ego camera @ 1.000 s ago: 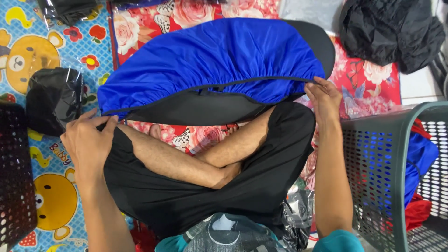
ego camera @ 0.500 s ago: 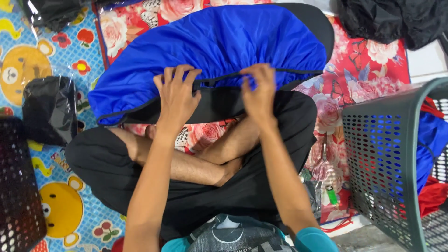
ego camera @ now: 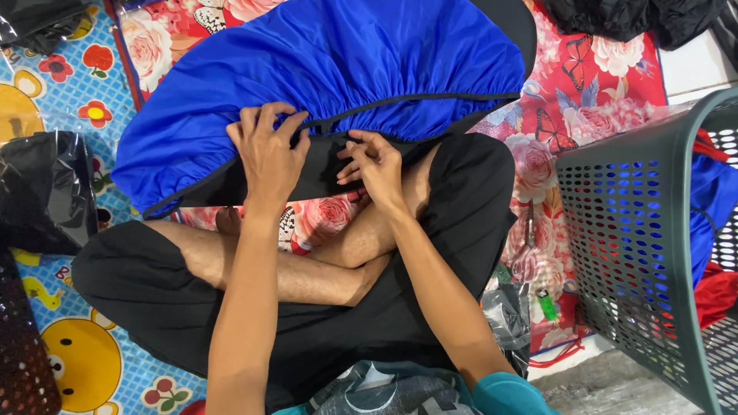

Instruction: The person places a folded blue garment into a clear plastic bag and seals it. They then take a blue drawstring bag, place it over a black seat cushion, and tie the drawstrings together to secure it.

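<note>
A blue and black fabric cover [ego camera: 338,69] with a gathered, black-trimmed hem lies spread on a red floral mat [ego camera: 607,84] in front of my crossed legs. My left hand [ego camera: 267,150] pinches the hem near its middle, with the fingers curled over the blue cloth. My right hand [ego camera: 374,164] rests just beside it on the black part, fingers bent and touching the fabric below the hem. The two hands are close together, a few centimetres apart.
A dark green mesh laundry basket [ego camera: 638,253] with blue and red cloth inside stands at the right. Black bagged items [ego camera: 42,188] lie at the left on a blue cartoon mat [ego camera: 73,100]. More black fabric [ego camera: 623,15] sits at the top right. A small green object [ego camera: 546,305] lies by my right knee.
Both hands came in from the cover's outer ends to its middle hem. In the last half second they slid lower and closer together, the right hand dropping onto the black part.
</note>
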